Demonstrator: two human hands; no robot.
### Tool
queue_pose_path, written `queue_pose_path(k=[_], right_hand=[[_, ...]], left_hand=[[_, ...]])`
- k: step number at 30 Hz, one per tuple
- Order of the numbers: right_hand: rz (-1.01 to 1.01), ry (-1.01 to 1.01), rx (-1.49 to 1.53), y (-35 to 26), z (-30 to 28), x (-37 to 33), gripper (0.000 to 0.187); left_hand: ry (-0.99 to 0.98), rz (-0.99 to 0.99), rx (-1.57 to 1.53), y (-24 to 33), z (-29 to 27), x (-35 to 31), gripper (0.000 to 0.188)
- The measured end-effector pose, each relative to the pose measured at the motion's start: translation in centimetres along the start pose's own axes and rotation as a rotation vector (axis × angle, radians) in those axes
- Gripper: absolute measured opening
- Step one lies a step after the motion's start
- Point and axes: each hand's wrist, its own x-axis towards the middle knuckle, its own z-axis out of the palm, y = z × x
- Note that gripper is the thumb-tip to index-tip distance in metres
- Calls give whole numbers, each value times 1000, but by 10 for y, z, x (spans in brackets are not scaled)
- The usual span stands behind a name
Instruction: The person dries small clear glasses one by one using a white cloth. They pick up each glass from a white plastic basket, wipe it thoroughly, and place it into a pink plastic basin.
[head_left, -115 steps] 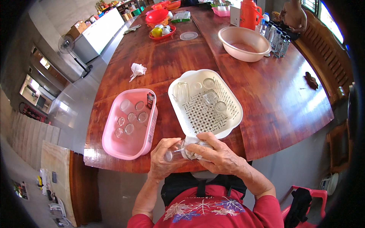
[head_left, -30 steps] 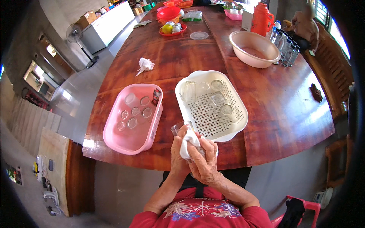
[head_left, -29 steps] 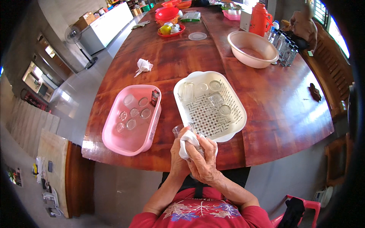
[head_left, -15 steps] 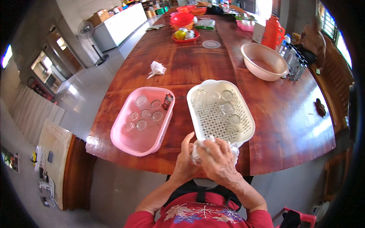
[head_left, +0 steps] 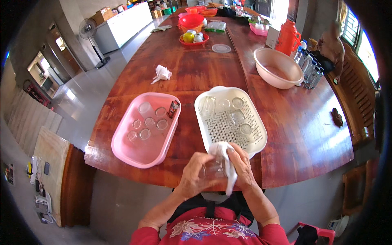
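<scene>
The cloth (head_left: 221, 148) is now hanging loosely down its near side, where half a second ago it was bunching between the palms, and more of the clear glass (head_left: 212, 169) is showing between the two hands. For the wiping in hand, this is probably meaning that the cloth is working on one end of the glass while the other end is being held steady; motion blur is hiding which end is the mouth. The left hand (head_left: 193, 173) is curling its fingers around the left side of the glass, and the right hand (head_left: 241, 165) is gripping the cloth against the right side, its fingertips pressing from above. The glass itself is hovering over the near edge of the tabletop (head_left: 188, 136), just in front of the near rim of the white basket (head_left: 222, 132); whether the dangling cloth is brushing the wood, I cannot tell. Inside that basket, several glasses (head_left: 237, 117) are gathering toward its far edge and right side, so its slotted near-left floor is offering the most room. The pink tub (head_left: 141, 154) is standing near the left edge of the tabletop, a strip of wood separating it from the basket, and its small glasses (head_left: 150, 122) are sitting toward its far end, leaving the near end roomier for reaching in.
</scene>
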Motion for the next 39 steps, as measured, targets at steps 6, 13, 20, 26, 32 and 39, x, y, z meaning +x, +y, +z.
queue_pose_path(k=[6, 13, 20, 26, 32, 39], right_hand=[[0, 32, 617, -6, 17, -22, 33], [22, 62, 465, -17, 9, -30, 34], [-287, 23, -166, 6, 44, -42, 36], [-63, -344, 33, 6, 47, -48, 24], [173, -230, 696, 17, 47, -41, 39], [-33, -284, 447, 16, 38, -51, 28]], left_hand=[[58, -272, -563, -14, 17, -15, 65], [202, -592, -1081, -11, 17, -13, 69], [439, -400, -963, -1, 26, 0, 61], [500, -450, -820, 0, 15, -5, 65], [360, -422, -883, 3, 18, -15, 70], [313, -400, -802, 5, 23, -10, 77]])
